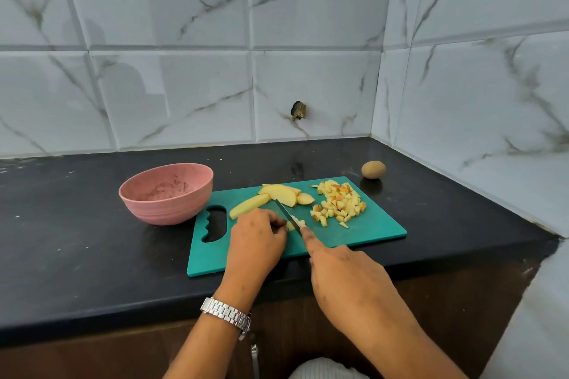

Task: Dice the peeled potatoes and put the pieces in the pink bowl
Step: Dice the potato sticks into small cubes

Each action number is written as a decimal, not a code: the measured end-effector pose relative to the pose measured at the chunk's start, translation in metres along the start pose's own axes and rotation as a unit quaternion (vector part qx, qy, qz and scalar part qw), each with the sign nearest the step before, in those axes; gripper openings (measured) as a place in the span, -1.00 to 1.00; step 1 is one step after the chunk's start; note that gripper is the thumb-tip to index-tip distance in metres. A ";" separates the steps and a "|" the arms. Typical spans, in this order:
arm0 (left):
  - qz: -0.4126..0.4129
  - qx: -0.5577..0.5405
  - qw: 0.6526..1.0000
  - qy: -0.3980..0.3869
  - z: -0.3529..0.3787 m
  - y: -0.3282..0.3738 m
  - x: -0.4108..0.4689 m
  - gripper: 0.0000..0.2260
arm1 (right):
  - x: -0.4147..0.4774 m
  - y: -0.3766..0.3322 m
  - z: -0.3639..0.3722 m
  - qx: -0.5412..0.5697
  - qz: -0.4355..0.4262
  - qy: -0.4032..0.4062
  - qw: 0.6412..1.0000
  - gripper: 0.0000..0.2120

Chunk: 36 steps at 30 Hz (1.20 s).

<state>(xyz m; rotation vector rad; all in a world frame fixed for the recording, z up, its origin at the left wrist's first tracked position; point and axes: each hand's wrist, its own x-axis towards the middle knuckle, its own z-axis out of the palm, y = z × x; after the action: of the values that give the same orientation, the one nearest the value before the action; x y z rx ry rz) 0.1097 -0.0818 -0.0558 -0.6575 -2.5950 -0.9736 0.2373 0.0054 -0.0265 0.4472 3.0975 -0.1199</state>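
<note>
**Fingertips right beside the blade**

The left hand (257, 235) is curled, its fingertips pinning a small strip (292, 226) of potato near the middle of the board (369, 234). The right hand (345, 280) grips the knife (288, 217), forefinger laid along the back of the blade and the other fingers wrapped round a handle I cannot see. The blade stands just right of the left fingertips, almost touching them.

The main risk is a nick. The strip is short and wet, and if it rolls or the left hand creeps right, the edge meets a finger. The forefinger on the blade could also slide forward under pressure.

The dice (338, 204) lie in a loose heap on the far right of the board, close to its edge. A careless sweep could send them onto the counter (92, 255).

Uncut slices (278, 195) wait on the far side, just behind the blade's tip, and a long stroke could knock them.

The bowl (160, 209) sits left of the board, touching its corner or nearly so, and holds no pieces yet. Carrying dice across the whole board invites spills.

A whole potato (373, 169) lies beyond the board's far right corner.
</note>
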 end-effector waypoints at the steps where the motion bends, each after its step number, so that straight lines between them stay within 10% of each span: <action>1: 0.002 0.000 1.000 0.001 0.000 0.000 0.000 -0.83 | -0.001 0.000 0.000 -0.001 -0.002 0.002 1.000 -0.34; 36: -0.012 0.005 0.999 0.049 -0.005 0.003 -0.012 -0.89 | 0.017 -0.012 -0.008 0.015 -0.024 0.001 1.000 -0.32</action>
<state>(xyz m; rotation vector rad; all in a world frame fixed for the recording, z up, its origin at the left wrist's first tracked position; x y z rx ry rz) 0.1223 -0.0870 -0.0558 -0.5633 -2.5253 -0.9734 0.2180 -0.0010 -0.0181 0.3748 3.1123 -0.1670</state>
